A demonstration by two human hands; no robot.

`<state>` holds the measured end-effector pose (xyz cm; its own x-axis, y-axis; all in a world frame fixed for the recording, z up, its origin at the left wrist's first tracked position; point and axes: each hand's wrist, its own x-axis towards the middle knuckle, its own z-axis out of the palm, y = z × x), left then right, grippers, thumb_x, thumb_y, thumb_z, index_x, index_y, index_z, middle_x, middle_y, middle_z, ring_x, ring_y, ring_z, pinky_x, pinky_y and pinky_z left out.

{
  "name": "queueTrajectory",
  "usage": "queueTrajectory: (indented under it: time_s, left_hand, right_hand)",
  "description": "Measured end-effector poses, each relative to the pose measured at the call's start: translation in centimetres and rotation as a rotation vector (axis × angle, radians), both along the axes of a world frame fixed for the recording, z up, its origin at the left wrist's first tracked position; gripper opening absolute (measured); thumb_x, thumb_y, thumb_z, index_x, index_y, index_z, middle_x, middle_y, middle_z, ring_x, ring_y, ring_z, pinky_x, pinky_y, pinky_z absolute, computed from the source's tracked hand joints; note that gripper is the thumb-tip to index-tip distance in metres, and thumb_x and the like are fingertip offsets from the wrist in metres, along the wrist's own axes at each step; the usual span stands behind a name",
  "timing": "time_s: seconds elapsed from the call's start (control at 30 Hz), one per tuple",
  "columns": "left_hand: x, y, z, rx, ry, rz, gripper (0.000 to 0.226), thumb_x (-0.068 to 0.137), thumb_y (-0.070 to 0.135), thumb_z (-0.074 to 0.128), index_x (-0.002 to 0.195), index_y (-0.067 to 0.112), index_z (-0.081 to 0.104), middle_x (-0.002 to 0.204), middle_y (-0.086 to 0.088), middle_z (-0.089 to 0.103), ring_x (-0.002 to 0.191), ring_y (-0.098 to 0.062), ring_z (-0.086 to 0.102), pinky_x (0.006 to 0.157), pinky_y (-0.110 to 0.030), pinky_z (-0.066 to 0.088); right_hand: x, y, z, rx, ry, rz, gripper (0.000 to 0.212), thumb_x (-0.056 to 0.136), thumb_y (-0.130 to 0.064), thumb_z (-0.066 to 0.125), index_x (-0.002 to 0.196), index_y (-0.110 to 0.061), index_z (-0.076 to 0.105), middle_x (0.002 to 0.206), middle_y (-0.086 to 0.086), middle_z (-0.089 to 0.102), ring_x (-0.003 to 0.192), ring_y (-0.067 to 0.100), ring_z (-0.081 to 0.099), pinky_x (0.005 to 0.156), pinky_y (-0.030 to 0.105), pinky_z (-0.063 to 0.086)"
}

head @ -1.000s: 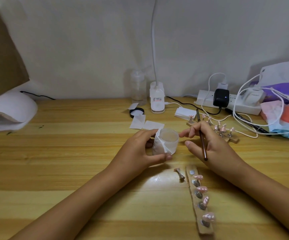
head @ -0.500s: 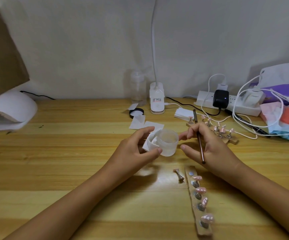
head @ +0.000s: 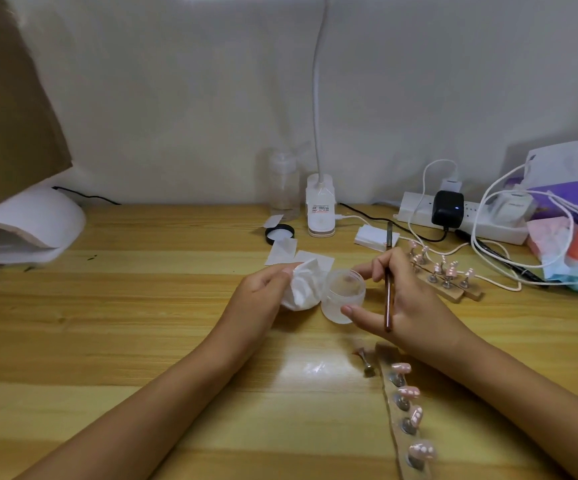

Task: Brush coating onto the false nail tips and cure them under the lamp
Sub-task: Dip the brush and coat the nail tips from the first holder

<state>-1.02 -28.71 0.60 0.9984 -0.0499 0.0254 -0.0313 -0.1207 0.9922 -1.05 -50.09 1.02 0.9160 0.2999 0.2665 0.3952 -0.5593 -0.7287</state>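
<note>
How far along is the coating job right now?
Done: the nail tips sit mounted on their strip and the jar stands open. In hand: the left hand grips a crumpled wipe beside the jar; the right hand holds the brush and touches the jar. Left: brushing the tips, apparently, then curing; the strip lies far from the lamp.

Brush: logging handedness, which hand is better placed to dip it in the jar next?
Right, probably: the right hand holds the brush beside the open jar; the left hand grips a crumpled wipe.
</note>
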Motion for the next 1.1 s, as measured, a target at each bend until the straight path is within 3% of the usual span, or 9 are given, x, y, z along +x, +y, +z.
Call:
queueTrajectory:
  time_s: [0.2,0.3,0.43,0.53,0.6,0.67,0.77,0.87,1.1]
  left_hand:
    - [0.4,0.8,0.3,-0.285,0.087,-0.006,0.034,0.089,0.004,0.051,0.11,0.023,0.071,0.104,-0.001,0.076,0.095,-0.015,0.071,0.081,-0.027,0.057]
    - [0.2,0.7,1.0,-0.446,0.071,0.065,0.022,0.09,0.007,0.06,0.102,0.021,0.073,0.099,-0.001,0.075,0.086,-0.012,0.068,0.069,-0.02,0.055]
    - [-0.8,-0.1,2.2,-0.335,-0.189,0.122,0.018,0.078,0.024,0.07,0.096,0.023,0.07,0.097,0.001,0.073,0.086,-0.011,0.066,0.073,-0.023,0.052]
    - [-2.4,-1.3,3.0,-0.254,-0.295,0.003,0.005,0.081,0.022,0.068,0.084,0.025,0.069,0.085,0.003,0.07,0.078,-0.005,0.065,0.064,-0.016,0.05]
    - [-2.8,-1.9,3.1,-0.24,-0.286,-0.049,0.004,0.081,0.019,0.068,0.084,0.022,0.069,0.087,-0.004,0.07,0.08,-0.007,0.066,0.066,-0.018,0.051]
    - [-2.7,-2.1,3.2,-0.25,-0.231,-0.062,0.003,0.079,0.023,0.07,0.081,0.025,0.069,0.089,-0.008,0.069,0.081,-0.01,0.065,0.068,-0.022,0.052]
    - [-2.0,-1.5,3.7,-0.444,0.002,-0.122,0.008,0.078,0.018,0.076,0.084,0.023,0.075,0.089,-0.005,0.072,0.077,-0.013,0.068,0.064,-0.024,0.054]
    - [-1.7,-0.8,4.0,-0.626,0.254,-0.219,0.018,0.079,0.018,0.072,0.095,0.011,0.077,0.096,-0.01,0.074,0.077,-0.013,0.071,0.06,-0.02,0.057]
    - [-1.4,-0.3,4.8,-0.699,0.441,-0.309,0.03,0.084,0.019,0.066,0.109,0.003,0.066,0.079,-0.006,0.075,0.05,-0.008,0.066,0.047,-0.017,0.052]
  right_hand:
    - [-0.8,-0.8,0.7,0.077,-0.045,-0.034,0.05,0.068,-0.059,0.066,0.094,-0.027,0.037,0.138,-0.027,0.046,0.126,-0.016,0.038,0.097,0.006,0.026]
    - [-1.3,-1.1,1.7,0.222,-0.125,-0.076,0.032,0.074,-0.051,0.063,0.09,-0.034,0.041,0.117,-0.023,0.061,0.116,-0.004,0.053,0.093,0.019,0.039]
    - [-1.9,-0.2,3.5,0.427,-0.095,-0.04,0.035,0.082,-0.049,0.068,0.087,-0.024,0.043,0.091,0.001,0.065,0.083,0.02,0.063,0.074,0.031,0.052]
    - [-2.2,1.0,4.4,0.467,0.06,0.009,0.055,0.071,-0.057,0.07,0.092,-0.015,0.042,0.086,-0.007,0.068,0.075,0.007,0.066,0.064,0.017,0.052]
    - [-2.3,1.3,4.3,0.401,0.116,0.001,0.056,0.073,-0.054,0.078,0.094,-0.015,0.042,0.079,-0.009,0.064,0.07,0.004,0.061,0.063,0.021,0.052]
    - [-2.0,1.2,4.1,0.374,0.13,-0.033,0.037,0.083,-0.029,0.075,0.093,-0.016,0.042,0.077,0.003,0.056,0.072,0.014,0.056,0.069,0.031,0.05]
    - [-1.4,0.4,3.8,0.459,0.177,-0.034,0.028,0.087,-0.003,0.068,0.092,-0.012,0.042,0.073,0.002,0.046,0.07,0.012,0.049,0.066,0.021,0.046]
    - [-1.1,-0.1,3.8,0.506,0.179,-0.01,0.027,0.086,-0.007,0.069,0.091,-0.012,0.043,0.064,-0.012,0.039,0.06,0.004,0.042,0.059,0.012,0.043]
    - [-0.6,-0.5,3.3,0.657,0.27,0.068,0.036,0.074,-0.025,0.073,0.093,-0.016,0.045,0.075,-0.003,0.046,0.074,0.012,0.049,0.068,0.018,0.049]
